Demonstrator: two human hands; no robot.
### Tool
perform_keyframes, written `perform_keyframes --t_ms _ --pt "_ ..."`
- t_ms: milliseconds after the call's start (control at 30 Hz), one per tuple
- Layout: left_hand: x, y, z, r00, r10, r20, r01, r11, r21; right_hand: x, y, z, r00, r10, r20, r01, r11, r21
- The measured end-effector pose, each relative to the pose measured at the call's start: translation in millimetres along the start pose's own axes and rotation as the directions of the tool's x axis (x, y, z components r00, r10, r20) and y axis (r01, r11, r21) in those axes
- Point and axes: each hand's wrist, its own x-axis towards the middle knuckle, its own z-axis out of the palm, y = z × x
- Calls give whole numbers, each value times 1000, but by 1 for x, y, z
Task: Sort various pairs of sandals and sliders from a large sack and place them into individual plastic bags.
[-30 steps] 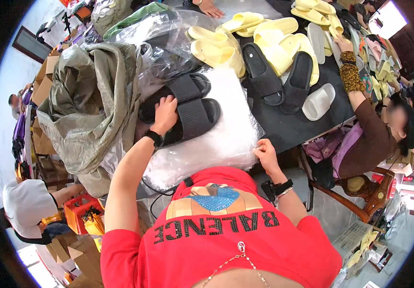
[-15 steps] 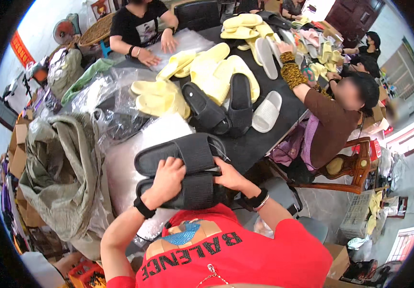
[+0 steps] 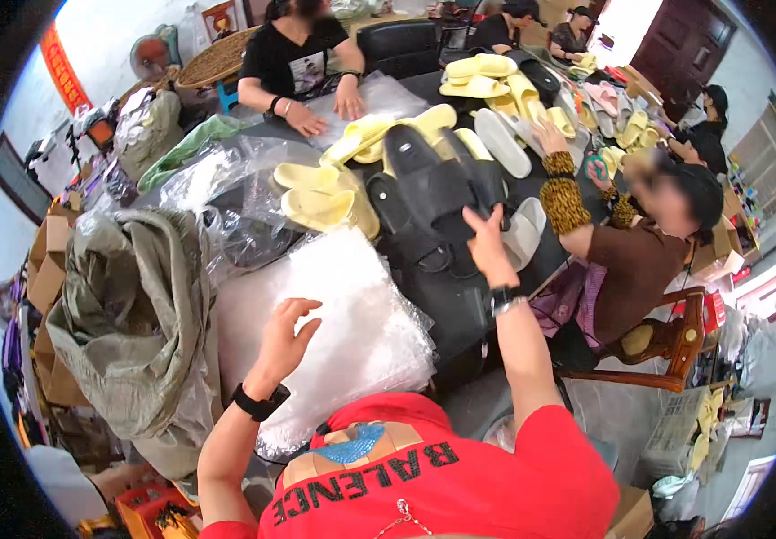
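My left hand (image 3: 285, 343) hovers, fingers apart and holding nothing, over a stack of clear plastic bags (image 3: 338, 319). My right hand (image 3: 490, 247) reaches forward to the black slide sandals. Its thumb and forefinger are spread in a V against the edge of a black slide sandal (image 3: 422, 175), which rests over other black sandals and is slightly blurred. Another black sandal (image 3: 482, 171) is partly covered beside it. Close to my right hand lies a pale grey-white slide sandal (image 3: 525, 232). Yellow slide sandals (image 3: 325, 202) sit left of the black ones.
A person in black (image 3: 302, 63) handles plastic sheets across the dark table (image 3: 442, 310). To the right, a person in brown (image 3: 639, 260) reaches among more sandals. An olive cloth sack (image 3: 132, 314) bulges at left. A wooden chair (image 3: 666, 346) stands at right.
The pair of black sandals has left the spot before my chest. My right hand has moved forward to the sandal pile; my left hand has come off the sandals and opened. The view has shifted slightly.
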Motion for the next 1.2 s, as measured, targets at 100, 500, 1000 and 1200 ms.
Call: perform_keyframes --t_ms 100,500,1000,1200 --pt "-16 -13 2 994 -31 106 36 999 -41 28 11 14 976 207 -65 -207 978 7" --pt "-92 -52 -59 919 -222 -325 230 973 -14 88 30 -21 958 238 157 -249 967 53" --pt "-40 -168 -154 837 -481 -261 492 870 -26 -114 43 109 688 386 615 -216 918 -333" --pt "-22 -175 -130 894 -446 -48 397 836 -379 -140 64 102 618 488 616 -227 861 -455"
